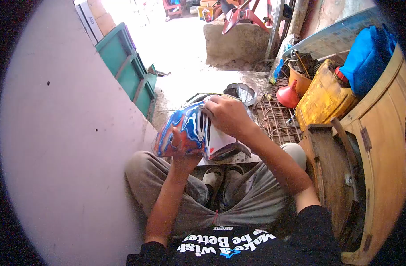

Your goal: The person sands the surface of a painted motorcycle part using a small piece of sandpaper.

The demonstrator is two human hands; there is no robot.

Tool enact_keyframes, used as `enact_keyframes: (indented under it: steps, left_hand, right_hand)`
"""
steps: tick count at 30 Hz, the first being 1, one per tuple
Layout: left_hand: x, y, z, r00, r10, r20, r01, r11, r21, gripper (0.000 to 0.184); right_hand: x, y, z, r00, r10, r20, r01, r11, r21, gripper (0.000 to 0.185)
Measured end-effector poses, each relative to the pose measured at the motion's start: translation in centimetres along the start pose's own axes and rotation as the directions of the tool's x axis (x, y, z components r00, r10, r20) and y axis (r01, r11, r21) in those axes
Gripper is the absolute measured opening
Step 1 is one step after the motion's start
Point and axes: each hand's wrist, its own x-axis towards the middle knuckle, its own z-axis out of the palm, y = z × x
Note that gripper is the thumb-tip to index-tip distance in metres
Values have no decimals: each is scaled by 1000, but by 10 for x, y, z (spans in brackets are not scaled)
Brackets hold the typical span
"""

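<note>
A glossy curved shell (185, 126), swirled in blue, white and orange-red, is held up above my lap. Its right side shows a white face (218, 138) with a small red mark, beyond a dark slot. My left hand (184, 153) grips the shell from below, thumb up against the patterned side. At the upper edge, my right hand (223, 113) has its fingers bent and pressed together on the shell. Whether a small thing is pinched under those fingertips is hidden. Just behind the shell, a dark, shiny scalloped bowl-like piece (242, 93) lies on the floor.
To my left stands a pale panel (70, 133), with a green frame (127, 66) beyond. On the right are a metal grid (276, 117), a red funnel (288, 95), a yellow jerrycan (329, 95), a blue bag (369, 57) and curved wooden furniture (380, 146).
</note>
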Motion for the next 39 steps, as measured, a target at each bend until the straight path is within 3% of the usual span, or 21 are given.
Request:
enact_keyframes:
  steps: [2,5,8,10,12,15,19,22,23,26,28,31,34,35,39]
  left_hand:
    - [1,-10,-3,997,44,-57,-42,998,40,88]
    - [-3,-2,-5,996,47,74,-36,988,-152,76]
    - [-6,0,22,999,31,10,-28,979,-203,79]
    - [-6,4,27,1000,10,8,-9,996,-86,85]
    - [-5,-1,35,1000,14,-26,-16,997,-73,88]
    - [-3,-8,29,995,39,-89,-46,995,-88,92]
    - [-12,-14,37,991,74,-114,-78,996,-35,85]
    - [-13,-14,40,993,101,-60,-102,995,-18,81]
    - [-17,-15,40,994,107,-30,-108,994,-33,81]
    - [-14,-16,43,994,83,-72,-94,980,-175,89]
    - [-8,-14,43,990,29,-140,-70,951,-301,97]
    - [-7,-11,41,995,32,-96,-56,966,-254,90]
    - [-5,-5,37,998,45,-53,-55,977,-208,83]
    - [-5,-6,34,995,31,-91,-44,988,-146,83]
    - [-9,-3,33,992,-12,-122,-15,976,-216,82]
  right_hand:
    - [-8,-5,2,996,-9,89,15,998,-63,15]
    - [-19,-36,-20,991,-120,54,91,920,382,10]
    - [-21,-26,-25,996,-56,65,47,990,136,10]
    - [-21,-14,-21,988,149,40,-143,982,-127,13]
    - [-29,-19,-25,974,196,117,-183,977,-109,16]
    - [-29,-39,-43,992,13,124,-51,949,311,20]
    - [-25,-23,-31,993,106,55,-106,994,-4,21]
    - [-30,-22,-25,996,90,6,-90,996,-14,20]
    - [-31,-22,-25,995,61,73,-59,998,-26,18]
    - [-27,-32,-39,993,49,103,-65,986,153,18]
    - [-19,-31,-38,992,41,120,-53,993,101,19]
    - [-11,-30,-39,972,38,232,-48,998,36,20]
    - [7,-22,-36,950,-70,306,63,997,34,22]
    - [14,-19,-34,897,-19,441,10,1000,23,24]
    - [34,-20,-45,812,-30,582,-12,998,67,25]
